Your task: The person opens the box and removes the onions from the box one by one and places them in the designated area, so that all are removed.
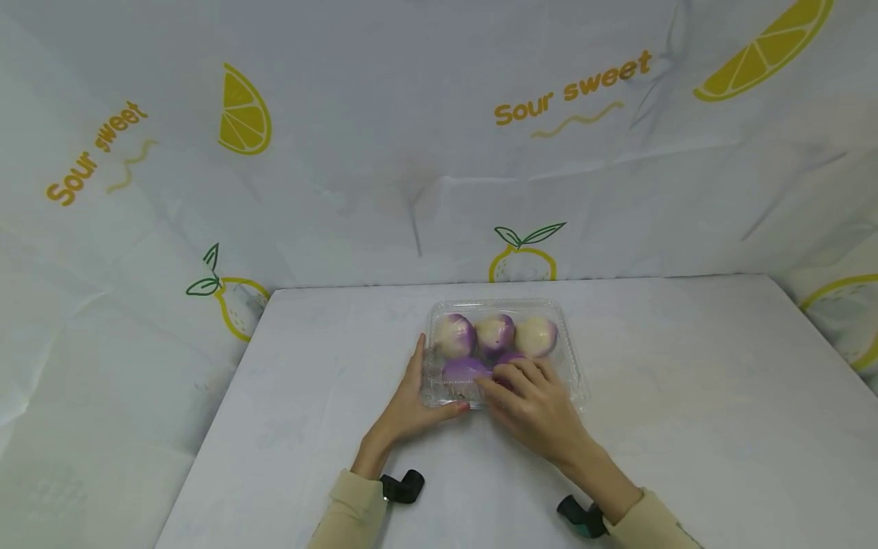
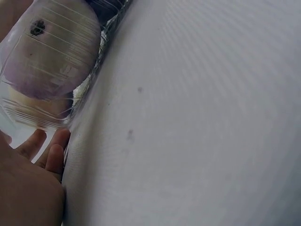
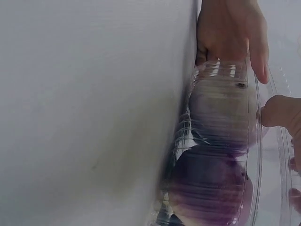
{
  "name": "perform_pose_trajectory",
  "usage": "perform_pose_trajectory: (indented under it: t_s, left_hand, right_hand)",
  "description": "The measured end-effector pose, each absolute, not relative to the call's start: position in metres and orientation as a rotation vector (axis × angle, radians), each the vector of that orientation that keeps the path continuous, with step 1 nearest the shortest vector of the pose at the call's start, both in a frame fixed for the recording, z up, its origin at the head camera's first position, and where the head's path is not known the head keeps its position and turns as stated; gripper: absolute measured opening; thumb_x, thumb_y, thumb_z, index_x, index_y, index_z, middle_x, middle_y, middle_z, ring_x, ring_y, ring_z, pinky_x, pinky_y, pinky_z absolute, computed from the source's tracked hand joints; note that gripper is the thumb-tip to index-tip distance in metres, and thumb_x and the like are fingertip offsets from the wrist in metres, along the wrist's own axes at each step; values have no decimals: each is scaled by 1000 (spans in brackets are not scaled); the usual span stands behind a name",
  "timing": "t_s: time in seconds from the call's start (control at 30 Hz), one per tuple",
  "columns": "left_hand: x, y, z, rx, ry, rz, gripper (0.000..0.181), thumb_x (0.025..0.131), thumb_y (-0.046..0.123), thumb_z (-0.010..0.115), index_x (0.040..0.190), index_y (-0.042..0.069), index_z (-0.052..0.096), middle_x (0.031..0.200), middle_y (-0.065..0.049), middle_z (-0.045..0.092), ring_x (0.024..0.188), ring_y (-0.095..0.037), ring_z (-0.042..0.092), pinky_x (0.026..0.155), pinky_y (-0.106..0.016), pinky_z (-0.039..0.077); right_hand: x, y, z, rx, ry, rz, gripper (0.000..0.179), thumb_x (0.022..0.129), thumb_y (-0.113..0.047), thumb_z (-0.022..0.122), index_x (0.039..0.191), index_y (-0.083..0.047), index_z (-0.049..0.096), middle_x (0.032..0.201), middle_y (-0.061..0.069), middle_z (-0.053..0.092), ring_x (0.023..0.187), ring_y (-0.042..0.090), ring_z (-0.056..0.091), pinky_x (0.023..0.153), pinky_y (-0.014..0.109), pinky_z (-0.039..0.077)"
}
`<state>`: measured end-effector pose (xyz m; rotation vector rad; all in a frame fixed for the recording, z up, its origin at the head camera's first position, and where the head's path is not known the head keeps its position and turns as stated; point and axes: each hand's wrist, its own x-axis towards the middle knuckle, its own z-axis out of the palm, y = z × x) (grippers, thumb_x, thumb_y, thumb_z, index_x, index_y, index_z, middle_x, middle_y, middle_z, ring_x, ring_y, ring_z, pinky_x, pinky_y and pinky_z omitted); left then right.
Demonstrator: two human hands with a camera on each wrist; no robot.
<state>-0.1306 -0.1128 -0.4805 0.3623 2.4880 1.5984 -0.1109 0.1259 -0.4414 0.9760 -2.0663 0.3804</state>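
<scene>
A clear plastic clamshell box lies on the table, holding several round purple-and-white vegetables that look like turnips. My left hand grips the box's near left corner, its fingers along the left side and its thumb at the front rim. The right hand bends over the front of the box and covers some of the vegetables. Along the front rim, the right thumb meets the clear lid, with the other fingertips seen through the plastic. Ridged front walls show in both wrist views.
The white tabletop spreads around the box. Behind it rises a pale cloth backdrop printed with lemons and lettering. Black wrist devices are worn at both sleeve cuffs.
</scene>
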Motion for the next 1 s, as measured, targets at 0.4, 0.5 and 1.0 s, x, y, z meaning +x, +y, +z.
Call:
perform_pose_trajectory:
  t_s: [0.4,0.5,1.0]
  left_hand:
    - [-132,-113,-482,398,2497,1606,131,78,35,89,165,13,-6,172,-20,9,159,-41,13,124,-65,19]
    - [-132,-112,-482,419,2506,1604,130,79,34,88,165,11,-6,172,-21,8,159,-41,12,124,-65,18]
    - [-132,-113,-481,468,2519,1597,124,83,33,83,164,7,-6,173,-20,2,159,-41,8,125,-66,16]
  right_hand:
    - [-112,117,-440,979,-2082,342,27,74,-18,80,101,-16,80,95,2,70,89,23,61,80,37,48]
    - [-113,117,-439,989,-2067,337,24,76,-19,79,100,-15,80,94,2,70,88,23,61,79,37,48]
    - [-120,117,-436,1062,-1974,251,31,71,-19,82,102,-16,80,95,-2,71,85,20,61,78,36,49]
